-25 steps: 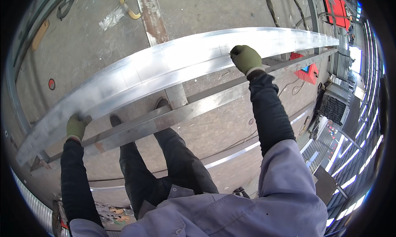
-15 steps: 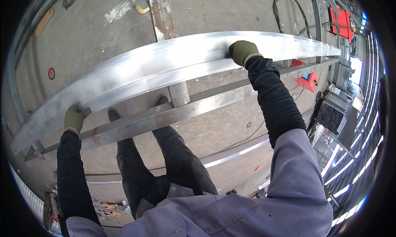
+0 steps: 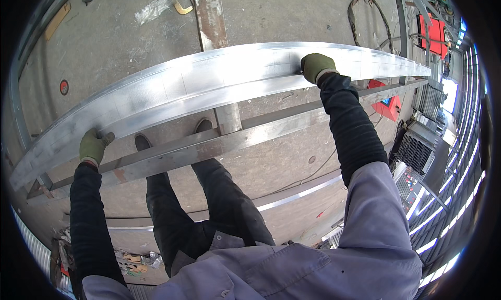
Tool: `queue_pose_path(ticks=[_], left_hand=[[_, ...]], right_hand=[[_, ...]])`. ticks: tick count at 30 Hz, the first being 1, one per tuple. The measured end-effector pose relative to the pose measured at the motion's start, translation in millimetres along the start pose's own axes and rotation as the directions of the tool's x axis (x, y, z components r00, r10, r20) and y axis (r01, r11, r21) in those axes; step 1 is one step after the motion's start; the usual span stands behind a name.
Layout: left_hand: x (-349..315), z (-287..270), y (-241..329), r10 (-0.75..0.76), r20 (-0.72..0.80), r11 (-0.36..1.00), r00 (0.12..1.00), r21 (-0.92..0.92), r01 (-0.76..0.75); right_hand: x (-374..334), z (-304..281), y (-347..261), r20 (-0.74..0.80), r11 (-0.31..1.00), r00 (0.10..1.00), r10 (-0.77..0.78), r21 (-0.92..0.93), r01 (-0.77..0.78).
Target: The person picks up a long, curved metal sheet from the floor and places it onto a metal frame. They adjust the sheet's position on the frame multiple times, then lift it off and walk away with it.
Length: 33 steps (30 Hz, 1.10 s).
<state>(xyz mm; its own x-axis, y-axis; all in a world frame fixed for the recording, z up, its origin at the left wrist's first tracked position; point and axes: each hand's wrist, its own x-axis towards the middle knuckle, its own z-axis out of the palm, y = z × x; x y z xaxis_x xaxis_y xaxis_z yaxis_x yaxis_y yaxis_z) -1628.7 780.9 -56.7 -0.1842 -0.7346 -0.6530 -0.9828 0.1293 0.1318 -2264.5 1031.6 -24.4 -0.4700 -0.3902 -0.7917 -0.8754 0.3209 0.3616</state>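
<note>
A long, shiny silver metal channel (image 3: 209, 73) runs across in front of me from lower left to right, its shape bowed by the lens. It lies on a steel frame (image 3: 203, 146). My left hand (image 3: 94, 146), in a green glove, grips the near edge of the channel close to its left end, thumb apart from the fingers. Farther right, my right hand (image 3: 318, 67), gloved the same, is closed like a fist on the channel's upper face. Its fingertips are hidden, so whatever it may hold cannot be made out.
My feet stand beneath the frame, whose near bar (image 3: 261, 130) crosses before my legs. A rusty crossbar (image 3: 211, 18) extends beyond the channel. Cables (image 3: 352, 18), a red machine (image 3: 432, 36) and a red box (image 3: 386, 106) are at right. A yellow curved tool (image 3: 180, 5) lies on the floor.
My right hand has shifted a little to the right along the channel, still closed. My left hand stays at the near edge. The view has tilted slightly.
</note>
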Motion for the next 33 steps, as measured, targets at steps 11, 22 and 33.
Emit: queue_pose_path(ticks=[11, 22, 33], left_hand=[[-1.3, -6.6, 11.5, 0.018, 0.020, 0.999, 1.000, 0.031, -0.019], [2.9, -3.2, 0.7, 0.031, 0.008, 0.999, 0.999, 0.033, -0.031], [-32.8, 6.7, -1.0, 0.559, -0.185, 0.806, 0.808, 0.350, -0.478]], right_hand=[[-37.3, 19.4, -70.5, -0.484, 0.910, 0.849, -0.211, 0.220, 0.351], [-216.5, 58.5, -261.1, -0.503, 0.245, 0.784, -0.363, 0.760, 0.602], [-295.9, 147.3, -228.5, -0.031, 0.297, 0.999, 0.028, 0.955, 0.021]])
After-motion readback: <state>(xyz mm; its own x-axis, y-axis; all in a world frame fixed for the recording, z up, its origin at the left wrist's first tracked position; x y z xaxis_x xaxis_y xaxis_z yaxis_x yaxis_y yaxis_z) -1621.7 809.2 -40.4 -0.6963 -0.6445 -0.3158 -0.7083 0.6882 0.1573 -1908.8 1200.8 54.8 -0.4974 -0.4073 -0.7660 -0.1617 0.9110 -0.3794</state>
